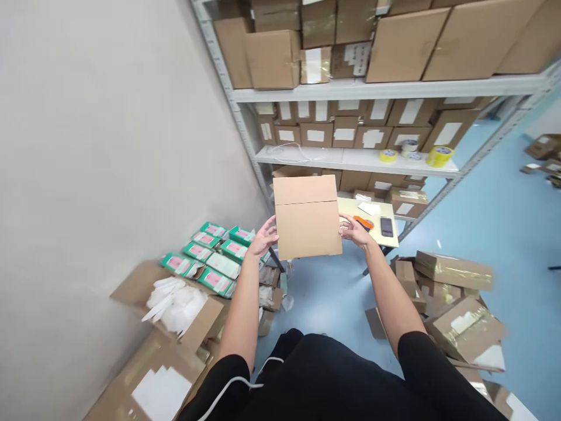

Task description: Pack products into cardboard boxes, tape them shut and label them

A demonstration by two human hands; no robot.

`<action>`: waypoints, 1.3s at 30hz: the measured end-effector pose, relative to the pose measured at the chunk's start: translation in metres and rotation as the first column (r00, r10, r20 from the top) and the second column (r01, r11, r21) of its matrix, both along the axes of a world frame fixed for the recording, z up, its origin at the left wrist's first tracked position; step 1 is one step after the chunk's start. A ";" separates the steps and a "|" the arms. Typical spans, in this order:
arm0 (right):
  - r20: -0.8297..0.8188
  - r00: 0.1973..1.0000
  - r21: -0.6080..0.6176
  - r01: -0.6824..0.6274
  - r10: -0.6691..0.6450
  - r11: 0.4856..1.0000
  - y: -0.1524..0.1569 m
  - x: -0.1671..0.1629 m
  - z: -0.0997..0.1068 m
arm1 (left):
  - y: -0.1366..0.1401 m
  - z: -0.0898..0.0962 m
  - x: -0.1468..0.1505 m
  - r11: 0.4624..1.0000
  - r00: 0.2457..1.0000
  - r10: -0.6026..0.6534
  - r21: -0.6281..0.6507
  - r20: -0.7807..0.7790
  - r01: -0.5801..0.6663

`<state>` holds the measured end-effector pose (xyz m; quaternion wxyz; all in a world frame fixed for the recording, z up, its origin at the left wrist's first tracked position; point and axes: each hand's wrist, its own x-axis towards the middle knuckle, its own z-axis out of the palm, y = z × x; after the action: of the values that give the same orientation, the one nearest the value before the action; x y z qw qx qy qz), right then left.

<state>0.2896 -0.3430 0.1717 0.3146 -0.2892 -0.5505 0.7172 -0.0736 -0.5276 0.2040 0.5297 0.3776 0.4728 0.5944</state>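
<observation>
Between my two hands is a plain brown cardboard box (309,229), held up in front of me with a crease or flap seam across its upper part. My left hand (265,237) grips its left edge, and my right hand (351,229) grips the right edge, fingers curled at the side. Behind the box, just beyond my right hand, is a small pale yellow table (388,209). On it lie an orange and blue object (364,222), a dark phone (386,227) and a white paper (369,208).
A metal shelf (385,89) full of cardboard boxes stands ahead, with yellow tape rolls (439,156) on its middle level. Green and pink boxes (215,280) and an open carton of white material (177,304) are at left. Piled cartons (467,327) lie on the floor at right.
</observation>
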 end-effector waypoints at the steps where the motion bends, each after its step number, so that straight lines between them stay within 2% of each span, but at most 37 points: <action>1: -0.002 0.999 -0.007 0.039 -0.039 0.999 0.007 0.009 -0.007 | 0.019 -0.003 0.004 1.000 1.000 -0.027 -0.011 -0.001 0.027; 6: 0.014 0.984 -0.067 0.180 -0.180 0.981 0.045 0.024 -0.044 | 0.106 -0.023 0.005 0.988 0.989 -0.145 -0.056 -0.024 0.143; 13: 0.142 0.938 -0.184 0.340 -0.317 0.922 0.112 -0.011 -0.088 | 0.225 -0.052 -0.029 0.963 0.974 -0.225 -0.156 -0.019 0.220; 15: 0.206 0.904 -0.142 0.407 -0.375 0.902 0.131 -0.027 -0.098 | 0.256 -0.059 -0.037 0.960 0.974 -0.223 -0.180 -0.037 0.213; 19: 0.389 0.781 0.054 0.510 -0.489 0.858 0.154 -0.058 -0.118 | 0.313 -0.074 -0.031 0.961 0.980 -0.176 -0.230 -0.089 0.151; 21: 0.425 0.768 0.128 0.472 -0.479 0.872 0.154 -0.071 -0.127 | 0.339 -0.083 -0.016 0.957 0.981 -0.140 -0.271 -0.135 0.100; 23: 0.420 0.793 0.184 0.403 -0.443 0.896 0.148 -0.082 -0.134 | 0.364 -0.095 0.006 0.951 0.978 -0.083 -0.309 -0.192 0.020; 25: 0.405 0.805 0.255 0.355 -0.433 0.899 0.142 -0.091 -0.140 | 0.387 -0.107 0.031 0.938 0.955 -0.002 -0.332 -0.295 -0.101; 28: 0.354 0.780 0.402 0.371 -0.515 0.837 0.143 -0.103 -0.148 | 0.412 -0.127 0.068 0.917 0.869 0.060 -0.317 -0.491 -0.243; 31: 0.311 0.722 0.460 0.454 -0.618 0.763 0.159 -0.107 -0.161 | 0.428 -0.146 0.100 0.910 0.807 0.039 -0.312 -0.590 -0.272; 33: 0.328 0.686 0.440 0.497 -0.649 0.748 0.174 -0.103 -0.171 | 0.436 -0.159 0.115 0.910 0.797 -0.010 -0.337 -0.604 -0.243; 36: 0.354 0.667 0.398 0.527 -0.656 0.751 0.194 -0.090 -0.186 | 0.448 -0.176 0.118 0.915 0.799 -0.087 -0.365 -0.594 -0.171; 39: 0.353 0.684 0.338 0.543 -0.639 0.768 0.205 -0.074 -0.200 | 0.466 -0.184 0.098 0.921 0.793 -0.071 -0.345 -0.605 -0.180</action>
<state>0.2155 -0.1379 -0.0282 0.4223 -0.5748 -0.5549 0.4283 0.0246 -0.0621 0.0195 0.3960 0.4221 0.7353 0.3526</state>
